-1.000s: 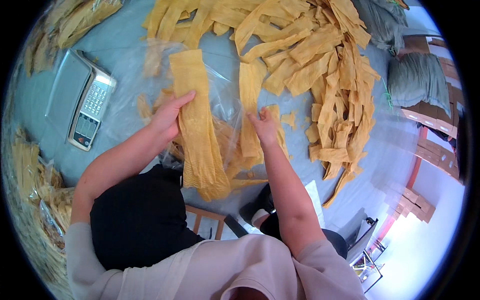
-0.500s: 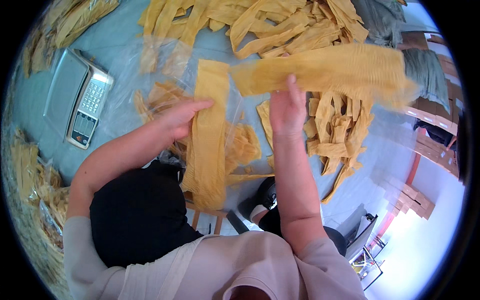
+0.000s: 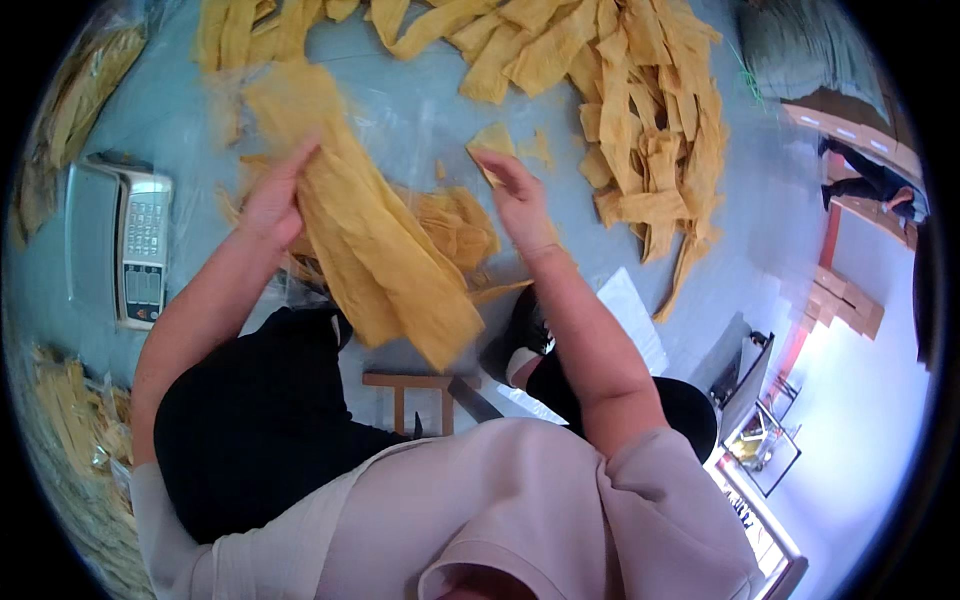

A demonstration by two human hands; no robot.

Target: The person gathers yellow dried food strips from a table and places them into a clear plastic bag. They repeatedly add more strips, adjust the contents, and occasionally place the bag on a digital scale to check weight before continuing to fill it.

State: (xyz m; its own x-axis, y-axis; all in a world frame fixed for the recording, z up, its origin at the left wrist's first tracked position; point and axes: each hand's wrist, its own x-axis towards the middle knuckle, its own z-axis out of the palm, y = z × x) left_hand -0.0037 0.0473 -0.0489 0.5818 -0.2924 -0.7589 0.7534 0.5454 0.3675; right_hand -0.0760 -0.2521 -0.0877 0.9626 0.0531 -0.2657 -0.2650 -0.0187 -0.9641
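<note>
My left hand (image 3: pixel 275 205) grips a wide, crinkled yellow strip (image 3: pixel 380 230) by its left edge. The strip hangs at a slant toward my knees, seemingly in more than one layer, and its far end is blurred. To its right, my right hand (image 3: pixel 520 200) holds nothing I can see. Its fingers are apart and half bent, over a small yellow piece (image 3: pixel 490 140) on the floor; whether they touch it I cannot tell. More crumpled yellow pieces (image 3: pixel 455 225) lie behind the held strip, partly hidden, by thin clear plastic.
A scale (image 3: pixel 145 250) with a keypad stands at left. Yellow strips are heaped at the far side and at right (image 3: pixel 660 150). Bagged strips (image 3: pixel 80 410) lie at lower left. A wooden stool (image 3: pixel 410 381) is between my legs. Cartons (image 3: pixel 840 305) and another person (image 3: pixel 875 185) are at far right.
The strip in my right hand has left it and seems to lie with the one in my left. My left hand swung left, tilting the strips; my right hand came down toward the floor.
</note>
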